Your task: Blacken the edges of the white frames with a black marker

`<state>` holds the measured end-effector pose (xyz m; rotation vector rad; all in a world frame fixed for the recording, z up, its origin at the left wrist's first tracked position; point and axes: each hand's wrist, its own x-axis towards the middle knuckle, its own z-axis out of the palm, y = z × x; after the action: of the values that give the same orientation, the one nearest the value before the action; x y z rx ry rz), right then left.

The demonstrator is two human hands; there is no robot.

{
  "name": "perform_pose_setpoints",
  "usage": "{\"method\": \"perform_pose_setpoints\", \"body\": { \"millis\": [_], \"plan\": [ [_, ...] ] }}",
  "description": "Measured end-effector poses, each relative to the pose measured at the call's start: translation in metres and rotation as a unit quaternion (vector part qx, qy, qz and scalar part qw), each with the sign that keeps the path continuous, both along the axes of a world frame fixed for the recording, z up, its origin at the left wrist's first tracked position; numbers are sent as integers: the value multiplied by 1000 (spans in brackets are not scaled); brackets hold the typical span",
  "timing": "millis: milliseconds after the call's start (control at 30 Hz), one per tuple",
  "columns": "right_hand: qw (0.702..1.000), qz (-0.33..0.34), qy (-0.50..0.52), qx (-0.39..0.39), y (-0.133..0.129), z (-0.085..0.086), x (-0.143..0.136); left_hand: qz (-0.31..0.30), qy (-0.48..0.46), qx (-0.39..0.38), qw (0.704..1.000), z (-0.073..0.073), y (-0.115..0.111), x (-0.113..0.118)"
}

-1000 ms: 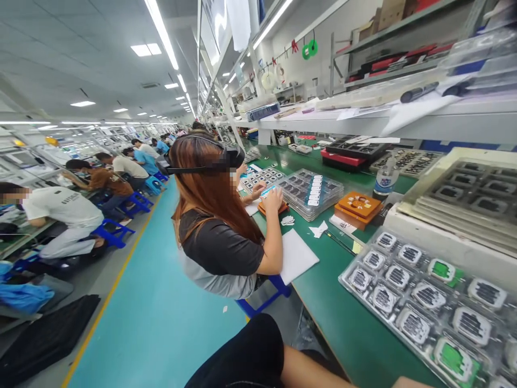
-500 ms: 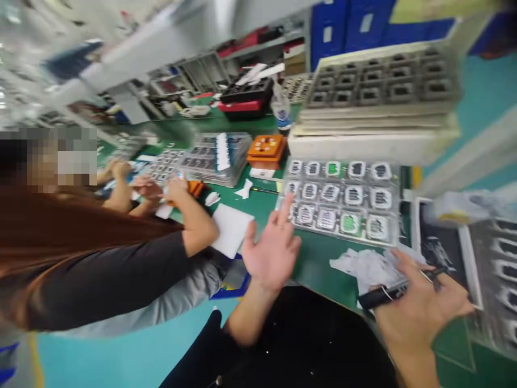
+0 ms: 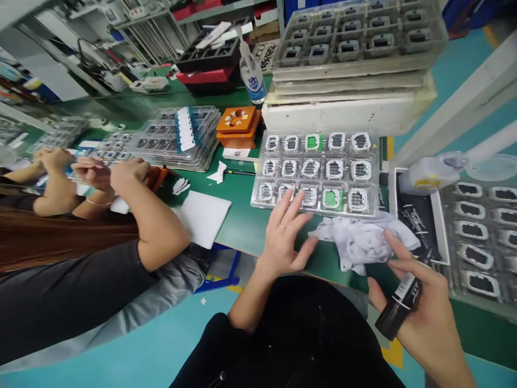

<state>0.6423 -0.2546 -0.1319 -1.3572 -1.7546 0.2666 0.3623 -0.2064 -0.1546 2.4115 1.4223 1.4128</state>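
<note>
My left hand (image 3: pixel 285 234), a ring on one finger, is spread palm down with nothing in it. Its fingertips reach the front row of a clear plastic tray (image 3: pixel 255 200) that holds several white-rimmed parts with dark centres; two sit on green. My right hand (image 3: pixel 424 307) grips a black marker (image 3: pixel 404 299) with a white label, the thick end pointing down and left. Close to the right fingertips, a crumpled white cloth (image 3: pixel 359 242) lies on the green table at the tray's front edge.
Behind the tray rises a stack of trays (image 3: pixel 347 81). Orange blocks (image 3: pixel 238 126), a clear bottle (image 3: pixel 253 75) and a white pad (image 3: pixel 205 215) are farther left. A co-worker's arm (image 3: pixel 157 226) reaches in at left. At right: a white-framed box (image 3: pixel 440 237) and another filled tray (image 3: pixel 456 269).
The view has shifted, and things sit farther left and higher. My left hand has turned from palm up to palm down. The marker in my right hand now tilts more steeply.
</note>
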Motion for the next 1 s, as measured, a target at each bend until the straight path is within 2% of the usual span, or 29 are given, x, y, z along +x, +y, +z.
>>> {"method": "perform_pose_setpoints", "body": {
  "millis": [100,167,233,367,467,633,833,1000],
  "plan": [
    [998,-5,10,68,0,2,-4,-34,138,-24,990,-3,-10,1],
    [989,-28,-27,146,1,-1,-8,-54,186,-63,979,-3,-12,2],
    [982,-29,-71,171,3,-7,-13,-67,209,-93,971,-2,-10,3],
    [980,-18,-140,143,11,-22,-24,-78,225,-124,963,0,-6,7],
    [983,-8,-146,114,14,-28,-26,-84,224,-141,961,3,-4,9],
    [991,7,-79,109,13,-28,-22,-84,214,-166,959,4,-4,10],
    [992,14,-90,83,14,-29,-18,-70,205,-141,966,5,-7,11],
    [994,26,-84,70,14,-29,-19,-70,224,-153,960,7,-7,12]
  ]
}}
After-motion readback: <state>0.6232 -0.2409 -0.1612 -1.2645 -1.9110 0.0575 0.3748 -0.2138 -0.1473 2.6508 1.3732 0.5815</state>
